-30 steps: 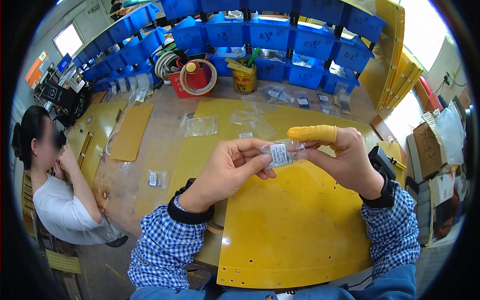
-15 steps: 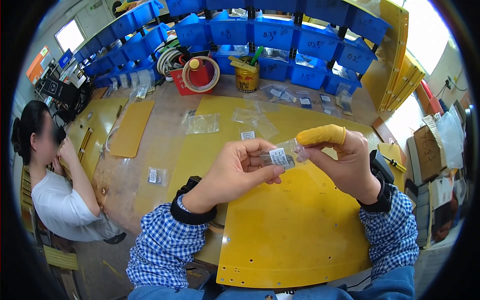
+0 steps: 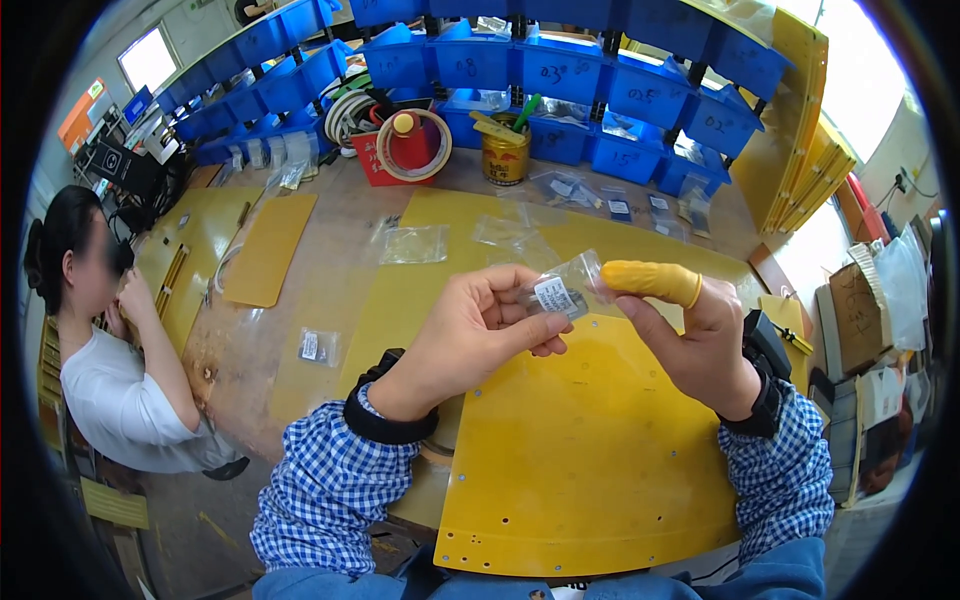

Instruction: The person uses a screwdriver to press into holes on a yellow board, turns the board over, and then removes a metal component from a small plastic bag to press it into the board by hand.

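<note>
A small clear zip bag (image 3: 582, 272) with a white printed label is held up in front of me, above the yellow panel (image 3: 590, 450). Small dark pieces show inside it. My left hand (image 3: 470, 325) is closed on the labelled end, thumb in front and fingers curled behind. My right hand (image 3: 695, 345) pinches the bag's other end between the thumb and the index finger, which wears a yellow finger cot (image 3: 650, 280). The panel lies flat below both hands, with small holes along its near edge.
Blue bins (image 3: 560, 70) line the back. Before them stand a gold can (image 3: 505, 160) and a red box (image 3: 385, 165) with tape rolls. Other bags (image 3: 415, 245) lie about the table. At left sits another person (image 3: 130, 390); at right is a cardboard box (image 3: 857, 310).
The bag's clear end now stands up more between my hands, and my right fingers sit slightly further right. The whole view has shifted a little.
</note>
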A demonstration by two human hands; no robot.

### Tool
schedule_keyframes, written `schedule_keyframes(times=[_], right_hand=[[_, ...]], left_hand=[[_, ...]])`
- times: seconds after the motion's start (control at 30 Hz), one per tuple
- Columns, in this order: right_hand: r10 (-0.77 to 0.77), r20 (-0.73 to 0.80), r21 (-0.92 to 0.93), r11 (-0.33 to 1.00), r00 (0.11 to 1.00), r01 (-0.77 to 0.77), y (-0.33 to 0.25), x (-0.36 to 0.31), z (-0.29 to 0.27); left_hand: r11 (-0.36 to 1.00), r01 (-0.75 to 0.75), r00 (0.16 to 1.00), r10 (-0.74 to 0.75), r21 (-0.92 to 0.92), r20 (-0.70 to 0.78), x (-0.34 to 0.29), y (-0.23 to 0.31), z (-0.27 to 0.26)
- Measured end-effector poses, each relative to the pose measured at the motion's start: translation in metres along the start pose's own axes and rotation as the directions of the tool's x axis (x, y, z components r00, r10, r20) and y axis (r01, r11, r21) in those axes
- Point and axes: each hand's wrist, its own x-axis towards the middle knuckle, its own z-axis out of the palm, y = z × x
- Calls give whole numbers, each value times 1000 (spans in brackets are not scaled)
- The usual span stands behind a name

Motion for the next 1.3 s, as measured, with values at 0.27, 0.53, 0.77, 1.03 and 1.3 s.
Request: schedule_keyframes(times=[0.27, 0.53, 0.77, 1.03, 1.3], right_hand=[[-38, -35, -30, 999, 999, 37, 3, -1, 3], [-83, 39, -34, 996, 996, 84, 0, 1, 2], [-58, -3, -21, 998, 998, 57, 5, 0, 0], [-6, 78, 83, 997, 997, 0, 11, -3, 1], [84, -41, 176, 982, 996, -76, 9, 0, -2]], left_hand=[[999, -19, 1000, 19, -28, 7, 0, -1, -2], [1000, -3, 1000, 3, -16, 3, 0, 0, -1], [999, -12, 1000, 13, 52, -7, -2, 5, 3], [989, -83, 997, 82, 122, 13, -3, -2, 7], [990, -138, 987, 137, -2, -80, -1, 6, 4]])
